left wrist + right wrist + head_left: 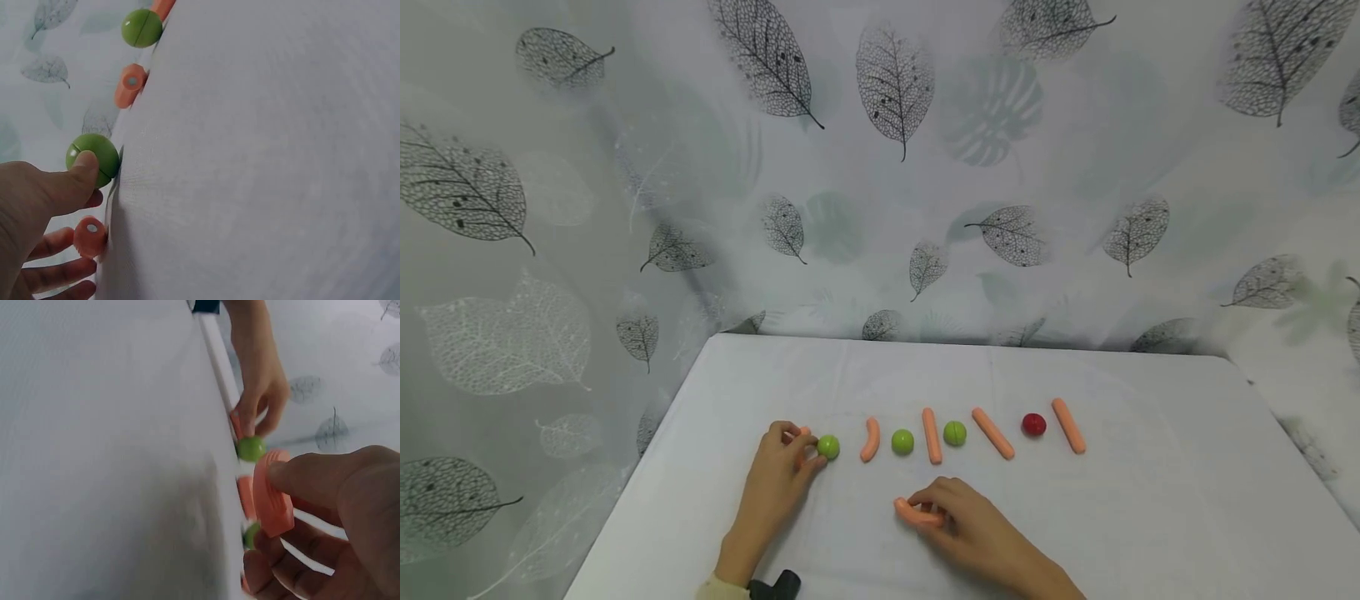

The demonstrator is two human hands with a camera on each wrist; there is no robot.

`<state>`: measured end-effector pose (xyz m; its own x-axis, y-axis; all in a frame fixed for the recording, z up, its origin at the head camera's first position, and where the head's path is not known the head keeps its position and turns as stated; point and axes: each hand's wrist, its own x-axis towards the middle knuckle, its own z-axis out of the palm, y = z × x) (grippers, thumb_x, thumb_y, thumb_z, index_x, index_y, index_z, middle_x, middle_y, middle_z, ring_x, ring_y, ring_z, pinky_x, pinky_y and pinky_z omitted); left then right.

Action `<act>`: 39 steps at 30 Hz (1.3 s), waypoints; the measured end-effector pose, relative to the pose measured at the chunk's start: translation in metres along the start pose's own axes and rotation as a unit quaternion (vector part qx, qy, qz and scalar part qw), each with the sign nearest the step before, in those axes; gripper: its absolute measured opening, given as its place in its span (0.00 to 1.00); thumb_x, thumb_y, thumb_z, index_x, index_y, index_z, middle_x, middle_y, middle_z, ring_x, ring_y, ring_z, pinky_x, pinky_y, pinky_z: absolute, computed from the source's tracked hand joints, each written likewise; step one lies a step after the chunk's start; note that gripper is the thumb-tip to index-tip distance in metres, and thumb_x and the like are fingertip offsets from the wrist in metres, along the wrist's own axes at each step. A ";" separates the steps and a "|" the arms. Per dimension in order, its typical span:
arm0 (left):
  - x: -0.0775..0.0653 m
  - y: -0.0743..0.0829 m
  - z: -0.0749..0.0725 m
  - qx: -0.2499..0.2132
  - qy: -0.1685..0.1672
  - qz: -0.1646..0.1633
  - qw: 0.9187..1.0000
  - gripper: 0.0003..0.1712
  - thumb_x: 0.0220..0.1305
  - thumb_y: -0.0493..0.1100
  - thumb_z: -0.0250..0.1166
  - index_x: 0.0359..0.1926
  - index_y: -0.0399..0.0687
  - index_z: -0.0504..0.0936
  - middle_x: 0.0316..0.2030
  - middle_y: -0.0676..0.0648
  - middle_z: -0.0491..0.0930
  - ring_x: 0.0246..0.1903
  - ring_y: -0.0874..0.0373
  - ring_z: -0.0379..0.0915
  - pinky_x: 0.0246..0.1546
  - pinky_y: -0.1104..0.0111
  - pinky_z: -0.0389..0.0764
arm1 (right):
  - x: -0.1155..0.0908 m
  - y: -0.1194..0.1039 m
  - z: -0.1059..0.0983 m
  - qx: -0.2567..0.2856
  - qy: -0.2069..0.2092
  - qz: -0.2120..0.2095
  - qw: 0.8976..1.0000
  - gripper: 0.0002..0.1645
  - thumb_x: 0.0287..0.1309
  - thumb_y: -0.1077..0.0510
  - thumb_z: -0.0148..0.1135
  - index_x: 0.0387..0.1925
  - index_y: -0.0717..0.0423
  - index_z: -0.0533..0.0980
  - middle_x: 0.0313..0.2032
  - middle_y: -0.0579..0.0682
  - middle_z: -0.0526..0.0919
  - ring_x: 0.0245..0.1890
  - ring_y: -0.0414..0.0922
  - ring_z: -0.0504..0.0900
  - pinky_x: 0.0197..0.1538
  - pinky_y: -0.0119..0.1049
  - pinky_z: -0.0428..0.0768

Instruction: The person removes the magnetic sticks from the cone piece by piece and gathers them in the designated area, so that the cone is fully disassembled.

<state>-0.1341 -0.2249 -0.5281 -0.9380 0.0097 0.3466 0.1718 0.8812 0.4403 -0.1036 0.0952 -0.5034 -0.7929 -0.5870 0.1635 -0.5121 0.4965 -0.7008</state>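
Observation:
My left hand (775, 475) pinches a green ball with a seam round it (106, 152) between thumb and index finger, at the left end of a row on the white table. A short orange piece with a pale dot on its end (89, 240) stands by that hand's other fingers, partly hidden in the head view. Nearer the front, my right hand (973, 525) holds a curved orange sausage-like piece (270, 503) with ridges on its side, thumb on one face and fingers behind. In the head view its right end is hidden by the hand.
Rightward along the row lie a curved orange piece (870, 440), a green ball (902, 442), a straight orange stick (932, 436), another green ball (955, 433), an orange stick (992, 432), a red ball (1033, 425) and an orange stick (1068, 426). Leaf-printed cloth (865, 192) hangs behind the table.

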 end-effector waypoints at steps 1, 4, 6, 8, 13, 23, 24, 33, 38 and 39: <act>0.001 0.001 0.001 0.000 0.002 0.002 1.000 0.16 0.54 0.45 0.81 0.43 0.48 0.90 0.51 0.41 0.77 0.46 0.50 0.75 0.44 0.58 0.77 | -0.003 0.004 -0.003 -0.011 0.005 -0.008 1.000 0.12 0.69 0.53 0.68 0.52 0.38 0.83 0.45 0.30 0.81 0.44 0.30 0.75 0.47 0.29 0.79; 0.003 0.002 0.003 -0.003 0.005 0.004 1.000 0.16 0.54 0.45 0.81 0.43 0.47 0.89 0.51 0.40 0.77 0.45 0.50 0.74 0.43 0.59 0.76 | -0.010 0.015 -0.012 -0.036 0.021 -0.028 0.999 0.12 0.69 0.54 0.68 0.51 0.36 0.83 0.46 0.29 0.81 0.45 0.29 0.75 0.48 0.30 0.79; 0.005 0.003 0.003 -0.005 0.004 0.002 1.000 0.16 0.55 0.45 0.81 0.43 0.47 0.89 0.52 0.40 0.76 0.46 0.51 0.73 0.43 0.59 0.75 | -0.014 0.022 -0.016 -0.051 0.035 -0.038 0.997 0.11 0.68 0.54 0.68 0.49 0.34 0.83 0.46 0.28 0.81 0.46 0.29 0.75 0.49 0.31 0.79; 0.007 0.003 0.003 -0.009 0.001 0.001 1.000 0.16 0.55 0.44 0.81 0.44 0.46 0.89 0.52 0.40 0.76 0.46 0.51 0.72 0.43 0.60 0.75 | -0.018 0.029 -0.020 -0.063 0.049 -0.047 0.996 0.11 0.67 0.54 0.69 0.47 0.33 0.83 0.45 0.27 0.82 0.45 0.29 0.75 0.48 0.31 0.79; 0.010 0.002 0.004 -0.017 -0.006 0.002 1.000 0.15 0.55 0.42 0.80 0.44 0.45 0.89 0.52 0.40 0.75 0.46 0.51 0.71 0.43 0.60 0.74 | -0.026 0.039 -0.023 -0.085 0.073 -0.058 0.992 0.11 0.66 0.54 0.70 0.44 0.32 0.83 0.43 0.25 0.82 0.43 0.28 0.75 0.47 0.31 0.78; 0.018 -0.005 0.003 -0.012 -0.013 0.023 1.000 0.17 0.54 0.43 0.81 0.44 0.45 0.89 0.53 0.40 0.77 0.48 0.47 0.76 0.44 0.54 0.77 | -0.033 0.046 -0.028 -0.109 0.063 -0.050 0.991 0.13 0.64 0.57 0.71 0.45 0.34 0.83 0.43 0.26 0.84 0.45 0.30 0.75 0.47 0.33 0.77; 0.018 -0.006 0.002 -0.010 -0.016 0.025 1.000 0.18 0.54 0.43 0.81 0.45 0.46 0.89 0.54 0.41 0.78 0.49 0.46 0.77 0.44 0.53 0.77 | -0.033 0.045 -0.028 -0.109 0.060 -0.044 0.991 0.12 0.65 0.56 0.71 0.45 0.33 0.83 0.43 0.26 0.83 0.45 0.30 0.74 0.47 0.34 0.77; 0.016 -0.019 -0.001 -0.035 -0.030 0.062 0.997 0.21 0.50 0.38 0.83 0.47 0.49 0.89 0.55 0.45 0.80 0.49 0.49 0.81 0.43 0.53 0.77 | -0.046 0.054 -0.035 -0.105 0.069 -0.045 0.991 0.16 0.64 0.57 0.72 0.47 0.32 0.82 0.46 0.27 0.82 0.46 0.30 0.74 0.49 0.32 0.77; 0.021 -0.024 -0.002 -0.039 -0.030 0.097 0.994 0.17 0.51 0.34 0.81 0.43 0.48 0.90 0.54 0.46 0.81 0.47 0.51 0.82 0.43 0.55 0.79 | -0.064 0.061 -0.051 -0.126 0.113 -0.057 0.984 0.25 0.53 0.65 0.77 0.49 0.37 0.82 0.49 0.31 0.82 0.49 0.32 0.76 0.55 0.19 0.72; 0.023 -0.025 -0.002 -0.039 -0.029 0.106 0.993 0.16 0.51 0.34 0.81 0.42 0.48 0.89 0.54 0.46 0.81 0.47 0.51 0.82 0.43 0.55 0.80 | -0.068 0.062 -0.056 -0.130 0.118 -0.049 0.983 0.26 0.52 0.66 0.77 0.49 0.37 0.83 0.49 0.31 0.82 0.49 0.32 0.77 0.56 0.16 0.70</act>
<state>-0.1592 -0.2478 -0.5291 -0.8937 0.2206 0.3906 0.3881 0.8168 0.4268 -0.0997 0.2020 -0.5196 -0.7737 -0.4910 0.4003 -0.6334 0.6094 -0.4768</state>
